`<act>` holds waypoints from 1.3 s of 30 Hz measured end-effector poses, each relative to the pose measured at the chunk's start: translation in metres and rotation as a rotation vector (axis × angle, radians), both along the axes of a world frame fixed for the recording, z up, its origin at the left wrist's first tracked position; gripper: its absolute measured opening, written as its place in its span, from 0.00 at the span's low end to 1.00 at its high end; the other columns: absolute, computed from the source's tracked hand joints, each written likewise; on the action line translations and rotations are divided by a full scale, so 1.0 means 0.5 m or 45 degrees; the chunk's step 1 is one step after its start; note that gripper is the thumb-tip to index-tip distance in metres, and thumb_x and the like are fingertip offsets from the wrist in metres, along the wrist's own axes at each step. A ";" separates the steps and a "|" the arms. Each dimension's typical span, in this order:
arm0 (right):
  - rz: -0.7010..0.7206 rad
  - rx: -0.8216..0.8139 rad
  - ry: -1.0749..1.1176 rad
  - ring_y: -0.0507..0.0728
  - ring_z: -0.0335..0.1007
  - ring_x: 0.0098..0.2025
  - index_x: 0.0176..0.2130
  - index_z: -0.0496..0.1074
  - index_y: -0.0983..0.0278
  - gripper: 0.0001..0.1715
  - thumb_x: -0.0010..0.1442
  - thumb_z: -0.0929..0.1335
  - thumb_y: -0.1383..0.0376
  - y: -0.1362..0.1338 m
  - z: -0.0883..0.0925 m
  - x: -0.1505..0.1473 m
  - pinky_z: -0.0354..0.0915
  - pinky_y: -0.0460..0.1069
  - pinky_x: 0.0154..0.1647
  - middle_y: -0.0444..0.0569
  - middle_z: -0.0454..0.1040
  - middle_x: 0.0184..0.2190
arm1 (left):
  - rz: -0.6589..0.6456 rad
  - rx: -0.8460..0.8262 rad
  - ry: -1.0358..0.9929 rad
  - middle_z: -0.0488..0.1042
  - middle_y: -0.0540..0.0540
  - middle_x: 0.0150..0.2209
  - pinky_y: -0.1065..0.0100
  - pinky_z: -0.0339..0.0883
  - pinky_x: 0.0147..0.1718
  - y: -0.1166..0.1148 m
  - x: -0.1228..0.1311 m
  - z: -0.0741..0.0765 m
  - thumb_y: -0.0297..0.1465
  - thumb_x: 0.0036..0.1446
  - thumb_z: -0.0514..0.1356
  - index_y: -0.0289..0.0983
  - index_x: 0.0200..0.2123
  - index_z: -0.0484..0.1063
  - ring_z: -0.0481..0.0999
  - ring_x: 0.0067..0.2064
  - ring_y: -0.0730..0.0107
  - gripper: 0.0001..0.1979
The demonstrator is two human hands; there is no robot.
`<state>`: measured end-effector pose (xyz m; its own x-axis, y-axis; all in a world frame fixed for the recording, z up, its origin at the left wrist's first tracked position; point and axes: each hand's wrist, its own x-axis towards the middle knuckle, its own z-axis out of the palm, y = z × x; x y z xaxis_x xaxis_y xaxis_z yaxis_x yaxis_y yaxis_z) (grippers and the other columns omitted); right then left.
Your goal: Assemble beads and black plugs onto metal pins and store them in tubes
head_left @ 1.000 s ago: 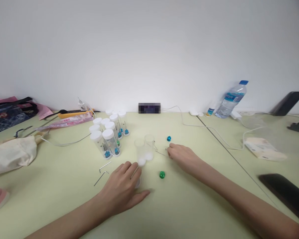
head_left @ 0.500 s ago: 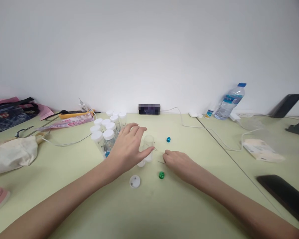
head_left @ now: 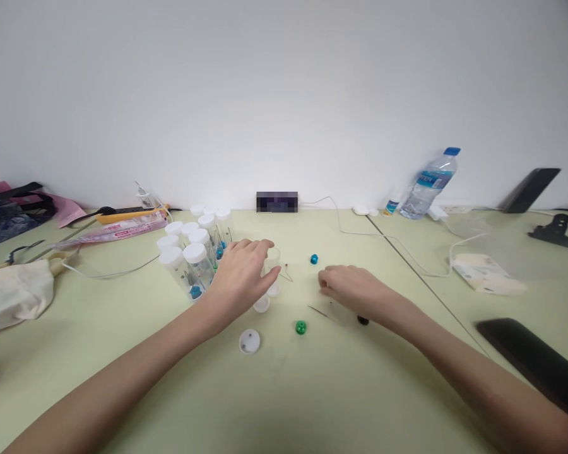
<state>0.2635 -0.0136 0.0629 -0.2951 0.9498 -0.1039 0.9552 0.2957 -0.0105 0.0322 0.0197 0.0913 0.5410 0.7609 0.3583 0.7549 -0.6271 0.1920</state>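
Grip of the left hand (head_left: 240,276) lies loosely open against the upright open vial (head_left: 273,258), nearer than the right hand (head_left: 355,290), curled well right of that vial, its hold impossible to tell.

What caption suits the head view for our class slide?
Left hand on open clear vials, right hand beside a thin pin; white cap and green bead lie nearby.
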 end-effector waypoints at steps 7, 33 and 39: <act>-0.058 0.211 0.172 0.62 0.66 0.51 0.59 0.59 0.62 0.25 0.63 0.61 0.71 0.042 -0.029 0.025 0.64 0.52 0.42 0.58 0.64 0.54 | 0.031 0.021 0.017 0.77 0.40 0.39 0.52 0.64 0.44 -0.004 0.008 -0.006 0.34 0.60 0.53 0.34 0.49 0.65 0.74 0.42 0.53 0.16; 0.294 0.076 0.111 0.61 0.58 0.64 0.62 0.61 0.70 0.28 0.64 0.57 0.73 -0.019 -0.074 -0.047 0.60 0.54 0.60 0.58 0.60 0.64 | -0.509 0.556 0.071 0.76 0.42 0.36 0.62 0.72 0.34 -0.137 -0.056 -0.065 0.26 0.60 0.55 0.32 0.43 0.69 0.74 0.37 0.61 0.08; 0.229 0.256 0.098 0.60 0.67 0.53 0.54 0.66 0.66 0.20 0.65 0.57 0.75 -0.085 -0.052 -0.025 0.66 0.52 0.47 0.56 0.70 0.55 | -0.409 0.038 0.141 0.74 0.43 0.37 0.60 0.71 0.38 -0.131 -0.031 -0.120 0.31 0.61 0.55 0.35 0.43 0.69 0.71 0.41 0.59 0.08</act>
<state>0.2510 -0.0559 0.0371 -0.4606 0.8806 0.1109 0.8858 0.4640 -0.0048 0.0165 -0.0460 0.0313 0.7884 0.5350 0.3035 0.5328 -0.8406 0.0977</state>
